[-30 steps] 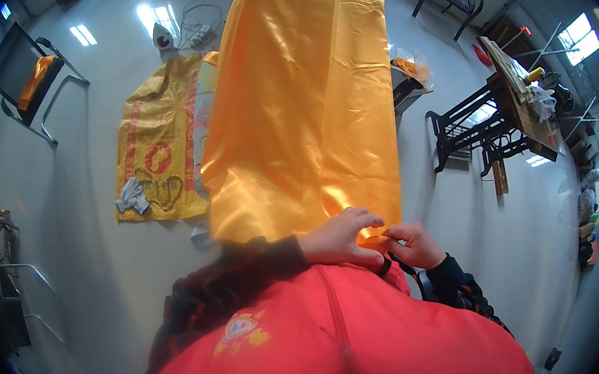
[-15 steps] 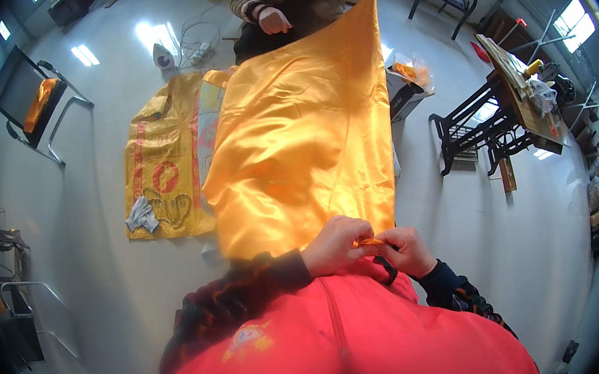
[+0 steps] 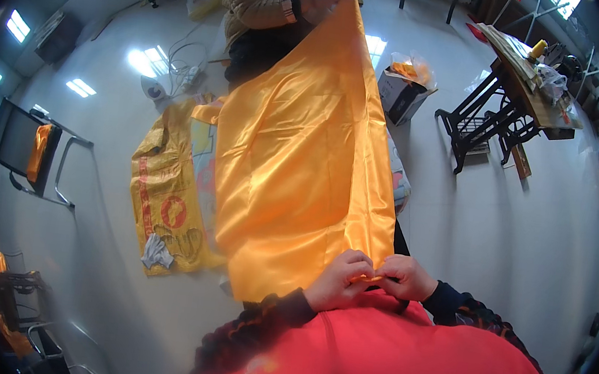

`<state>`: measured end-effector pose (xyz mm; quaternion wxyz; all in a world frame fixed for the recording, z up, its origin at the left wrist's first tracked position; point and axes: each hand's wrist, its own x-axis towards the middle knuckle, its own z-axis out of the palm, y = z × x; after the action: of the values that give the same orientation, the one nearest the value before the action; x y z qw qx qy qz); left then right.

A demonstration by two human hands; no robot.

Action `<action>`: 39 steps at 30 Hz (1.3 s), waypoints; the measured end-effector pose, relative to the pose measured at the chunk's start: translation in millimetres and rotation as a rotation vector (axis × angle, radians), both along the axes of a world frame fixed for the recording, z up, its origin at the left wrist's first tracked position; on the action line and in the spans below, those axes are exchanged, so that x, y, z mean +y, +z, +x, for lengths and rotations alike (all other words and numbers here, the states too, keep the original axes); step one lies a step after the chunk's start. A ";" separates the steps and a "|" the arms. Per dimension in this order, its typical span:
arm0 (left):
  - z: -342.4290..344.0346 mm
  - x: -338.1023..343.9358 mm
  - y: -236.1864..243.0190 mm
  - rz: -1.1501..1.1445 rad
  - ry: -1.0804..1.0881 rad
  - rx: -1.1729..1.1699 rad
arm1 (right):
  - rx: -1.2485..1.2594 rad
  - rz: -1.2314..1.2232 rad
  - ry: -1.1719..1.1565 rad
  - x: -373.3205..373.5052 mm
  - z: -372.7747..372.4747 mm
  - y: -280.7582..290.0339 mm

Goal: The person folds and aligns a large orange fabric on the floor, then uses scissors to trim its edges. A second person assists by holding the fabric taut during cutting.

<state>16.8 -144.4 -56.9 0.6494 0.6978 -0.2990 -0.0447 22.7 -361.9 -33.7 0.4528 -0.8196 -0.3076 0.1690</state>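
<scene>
A large sheet of shiny orange satin cloth stretches from my hands to another person across from me. My left hand pinches the near edge of the cloth. Close beside it, fingertips almost touching, my right hand grips the corner of the same edge. Both hands are closed at the front of my red garment. The far corner is held up by the other person's hands. A folded strip runs along the cloth's right side.
Left of the cloth, a yellow woven sack lies on the floor with a grey-white glove on it. A chair holding orange cloth stands further left. At right are an open box and a wooden-topped table with iron legs.
The other person has brought both hands together at the far corner. The cloth's right side is now folded over in a strip. My hands still pinch the near edge.
</scene>
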 end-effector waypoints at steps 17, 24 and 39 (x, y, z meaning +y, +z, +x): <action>21.9 12.8 -7.2 -0.013 -0.064 0.442 | -0.215 -0.145 0.166 7.2 56.0 8.0; 21.5 2.1 -8.2 -0.089 -0.089 0.653 | -0.157 -0.216 0.199 -1.3 65.3 17.0; 5.4 -14.1 -25.9 -0.078 -0.016 0.515 | -0.338 -0.254 0.180 -16.0 55.6 -18.2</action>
<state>22.2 -158.4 -82.8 0.7302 0.6353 -0.1306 -0.2146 78.3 -377.9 -51.9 0.2712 -0.8558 -0.4273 0.1066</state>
